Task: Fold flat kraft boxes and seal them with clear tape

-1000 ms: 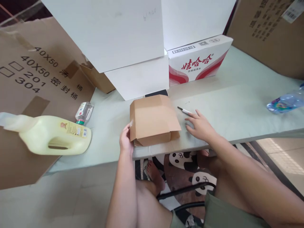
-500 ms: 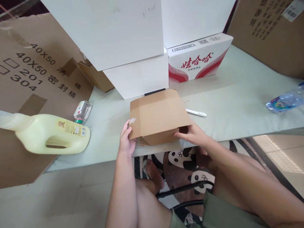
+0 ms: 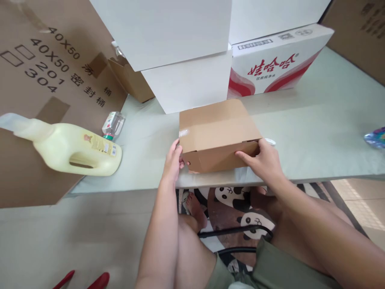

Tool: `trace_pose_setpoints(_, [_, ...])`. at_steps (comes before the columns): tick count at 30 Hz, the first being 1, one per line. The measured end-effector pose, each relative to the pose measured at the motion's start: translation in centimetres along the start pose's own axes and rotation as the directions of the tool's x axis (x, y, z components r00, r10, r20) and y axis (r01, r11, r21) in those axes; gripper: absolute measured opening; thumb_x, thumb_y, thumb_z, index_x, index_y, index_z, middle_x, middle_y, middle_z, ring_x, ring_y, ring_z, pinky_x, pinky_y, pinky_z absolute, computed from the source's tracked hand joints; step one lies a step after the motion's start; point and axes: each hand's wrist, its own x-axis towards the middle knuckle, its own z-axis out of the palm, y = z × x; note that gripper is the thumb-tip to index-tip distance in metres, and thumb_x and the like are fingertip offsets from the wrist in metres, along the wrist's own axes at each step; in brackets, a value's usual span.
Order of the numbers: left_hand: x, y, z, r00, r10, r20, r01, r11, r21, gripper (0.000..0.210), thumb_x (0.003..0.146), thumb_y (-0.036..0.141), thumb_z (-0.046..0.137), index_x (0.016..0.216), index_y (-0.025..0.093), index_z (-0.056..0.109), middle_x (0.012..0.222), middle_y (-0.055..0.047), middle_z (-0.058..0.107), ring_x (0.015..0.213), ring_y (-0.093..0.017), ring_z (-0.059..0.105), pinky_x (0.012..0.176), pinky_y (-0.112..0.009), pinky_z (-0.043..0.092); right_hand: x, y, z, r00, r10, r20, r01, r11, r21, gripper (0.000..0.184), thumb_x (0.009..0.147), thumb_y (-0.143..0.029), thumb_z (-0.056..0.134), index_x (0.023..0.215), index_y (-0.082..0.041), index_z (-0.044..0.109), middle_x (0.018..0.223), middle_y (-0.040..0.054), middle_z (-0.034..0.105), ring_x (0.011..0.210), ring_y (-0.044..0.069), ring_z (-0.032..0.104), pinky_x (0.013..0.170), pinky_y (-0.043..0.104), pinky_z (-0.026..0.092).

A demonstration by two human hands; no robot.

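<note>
A small brown cardboard box (image 3: 221, 126) lies near the front edge of the table, its top flap folded down over it. My left hand (image 3: 173, 161) grips the box's left front corner, thumb up by the flap's edge and fingers curled at the side. At the right front corner, my right hand (image 3: 264, 158) holds the box, its thumb pressed on the front wall and its other fingers hidden behind. The end of a white utility-knife-like tool (image 3: 270, 141) shows just beyond the right hand. A clear plastic piece (image 3: 244, 175) lies under the box's front.
White boxes (image 3: 188, 80) stand behind, beside a red-and-white carton (image 3: 276, 64). To the left are a pale yellow jug (image 3: 76, 150), a small clear bottle (image 3: 113, 125) and a large cardboard box (image 3: 54, 92). A plastic bottle (image 3: 375, 137) lies at far right.
The top flap has gone down, and its left part now sits closer to the box. My left thumb and fingers have shifted along the corner. The view has swung left and down.
</note>
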Motion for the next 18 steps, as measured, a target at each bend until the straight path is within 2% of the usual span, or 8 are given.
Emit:
trace_pose_setpoints(1, [0.1, 0.2, -0.2, 0.998, 0.01, -0.062, -0.013, 0.999, -0.043, 0.039, 0.078, 0.042, 0.071, 0.112, 0.025, 0.067, 0.083, -0.002, 0.068, 0.046, -0.008, 0.053, 0.039, -0.021, 0.029, 0.0, 0.0, -0.1, 1.0, 0.01, -0.005, -0.01, 1.0, 0.002, 0.039, 0.069, -0.049, 0.075, 0.089, -0.021, 0.057, 0.087, 0.0082, 0.069, 0.079, 0.026, 0.062, 0.066, 0.037, 0.048])
trace_pose_setpoints(3, [0.3, 0.8, -0.8, 0.987, 0.015, -0.162, -0.049, 0.977, -0.207, 0.026, 0.078, 0.04, 0.069, 0.097, 0.022, 0.067, 0.077, -0.001, 0.065, 0.051, -0.008, 0.057, 0.044, -0.019, 0.038, 0.1, 0.1, -0.3, 0.998, 0.052, -0.019, -0.052, 0.999, 0.003, 0.041, 0.068, -0.05, 0.076, 0.092, -0.021, 0.058, 0.09, 0.0093, 0.069, 0.08, 0.026, 0.063, 0.065, 0.037, 0.048])
trace_pose_setpoints(5, [0.4, 1.2, -1.5, 0.985, -0.01, -0.174, -0.058, 0.923, -0.38, 0.02, 0.078, 0.036, 0.067, 0.091, 0.022, 0.065, 0.078, 0.0, 0.066, 0.06, -0.009, 0.062, 0.057, -0.021, 0.049, 0.2, 0.3, -0.4, 0.994, 0.102, -0.032, -0.102, 0.995, -0.005, 0.042, 0.067, -0.051, 0.076, 0.091, -0.021, 0.059, 0.088, 0.0092, 0.069, 0.078, 0.026, 0.062, 0.062, 0.037, 0.047])
trace_pose_setpoints(7, [0.4, 1.4, -2.1, 0.992, -0.023, -0.128, -0.041, 0.878, -0.477, 0.017, 0.078, 0.033, 0.067, 0.09, 0.023, 0.064, 0.081, 0.001, 0.067, 0.068, -0.01, 0.064, 0.067, -0.023, 0.054, 0.2, 0.6, -0.5, 0.99, 0.134, -0.039, -0.135, 0.991, -0.017, 0.042, 0.065, -0.052, 0.076, 0.087, -0.022, 0.059, 0.083, 0.0077, 0.068, 0.073, 0.024, 0.06, 0.059, 0.035, 0.044])
trace_pose_setpoints(11, [0.6, 0.8, -2.6, 0.998, 0.002, -0.06, -0.032, 0.868, -0.495, 0.014, 0.079, 0.027, 0.069, 0.092, 0.024, 0.065, 0.082, 0.001, 0.069, 0.075, -0.01, 0.066, 0.076, -0.026, 0.056, 0.2, 0.7, -0.4, 0.987, 0.156, -0.03, -0.157, 0.987, -0.02, 0.043, 0.063, -0.054, 0.076, 0.085, -0.022, 0.057, 0.077, 0.0062, 0.065, 0.069, 0.023, 0.057, 0.056, 0.035, 0.041])
trace_pose_setpoints(18, [1.3, -0.2, -2.7, 0.995, 0.082, -0.065, -0.102, 0.895, -0.434, 0.023, 0.074, 0.011, 0.072, 0.091, 0.025, 0.065, 0.082, 0.002, 0.07, 0.082, -0.01, 0.07, 0.083, -0.023, 0.057, 0.1, 0.1, -0.3, 0.985, 0.171, -0.019, -0.171, 0.985, -0.018, 0.042, 0.063, -0.053, 0.074, 0.083, -0.023, 0.053, 0.079, 0.006, 0.063, 0.07, 0.023, 0.056, 0.058, 0.036, 0.041])
